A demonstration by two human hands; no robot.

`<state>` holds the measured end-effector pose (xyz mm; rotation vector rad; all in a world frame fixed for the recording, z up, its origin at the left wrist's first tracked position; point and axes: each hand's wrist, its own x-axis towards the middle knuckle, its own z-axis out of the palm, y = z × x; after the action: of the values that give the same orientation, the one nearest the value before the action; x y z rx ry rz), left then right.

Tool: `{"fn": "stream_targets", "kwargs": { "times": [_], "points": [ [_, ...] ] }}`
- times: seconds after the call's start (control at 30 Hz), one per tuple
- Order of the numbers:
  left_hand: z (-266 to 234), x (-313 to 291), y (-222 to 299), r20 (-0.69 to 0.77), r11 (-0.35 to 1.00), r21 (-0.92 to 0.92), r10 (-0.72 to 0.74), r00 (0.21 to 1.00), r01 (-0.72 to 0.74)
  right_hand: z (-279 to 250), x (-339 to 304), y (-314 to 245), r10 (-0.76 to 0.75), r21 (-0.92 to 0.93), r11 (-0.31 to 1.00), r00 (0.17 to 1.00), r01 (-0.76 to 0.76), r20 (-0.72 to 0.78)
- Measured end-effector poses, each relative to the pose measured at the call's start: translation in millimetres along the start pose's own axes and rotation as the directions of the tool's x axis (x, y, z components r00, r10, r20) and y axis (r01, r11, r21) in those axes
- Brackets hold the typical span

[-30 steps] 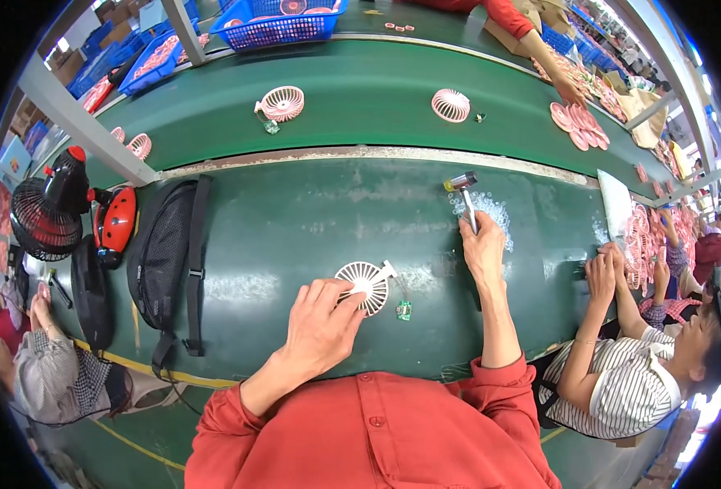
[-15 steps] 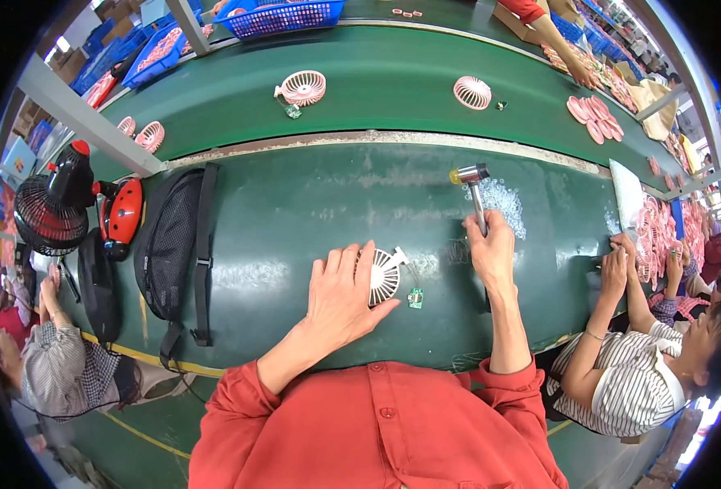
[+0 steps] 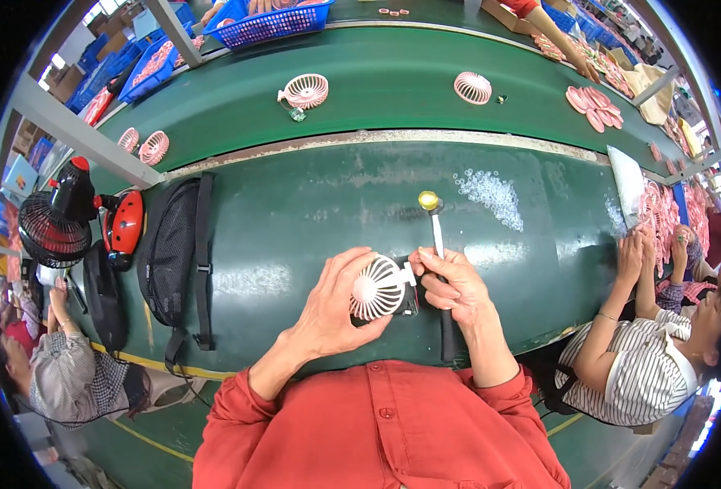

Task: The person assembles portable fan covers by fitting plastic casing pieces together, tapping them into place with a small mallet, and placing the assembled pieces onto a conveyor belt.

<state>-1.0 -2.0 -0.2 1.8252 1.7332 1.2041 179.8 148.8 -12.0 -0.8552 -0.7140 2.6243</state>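
Note:
My left hand [image 3: 333,297] is wrapped round the left side of a small white fan head [image 3: 374,287], its round slatted grille facing up. The fingers of my right hand [image 3: 456,285] are closed in a pinch at the short neck on the fan's right side. Just below the neck a small dark part [image 3: 410,305] shows, partly hidden. A mallet [image 3: 437,236] with a yellow-faced head lies on the green table, its handle passing under my right hand.
Small clear rings [image 3: 491,196] lie scattered beyond the mallet. A black bag [image 3: 173,248] and a black-and-red fan [image 3: 55,216] stand at left. Past the ledge, a green conveyor [image 3: 377,90] carries pink fan housings [image 3: 473,88]. Co-workers [image 3: 629,359] sit on both sides.
My right hand has let go of the mallet, which now lies on the table, and moved left to the fan's neck. The left hand has lifted and turned the fan.

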Motion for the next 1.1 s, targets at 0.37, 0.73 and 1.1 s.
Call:
{"fn": "stream_targets", "kwargs": {
  "times": [0.37, 0.73, 1.1],
  "points": [
    [3.7, -1.1, 2.2, 0.008, 0.996, -0.083, -0.014, 1.000, 0.015, 6.9, -2.2, 11.8, 0.013, 0.008, 1.000, 0.998, -0.013, 0.068],
    [2.0, -3.2, 3.3, 0.032, 0.989, -0.069, -0.130, 0.991, 0.132, 24.2, -13.6, 22.9, -0.244, -0.453, 0.873, 0.966, 0.178, -0.091],
    [-6.2, 0.1, 8.2, -0.121, 0.988, 0.131, 0.096, 0.988, -0.080, 43.6, -17.7, 13.2, -0.241, -0.226, 0.951, 0.963, 0.210, -0.120]
  ]
}}
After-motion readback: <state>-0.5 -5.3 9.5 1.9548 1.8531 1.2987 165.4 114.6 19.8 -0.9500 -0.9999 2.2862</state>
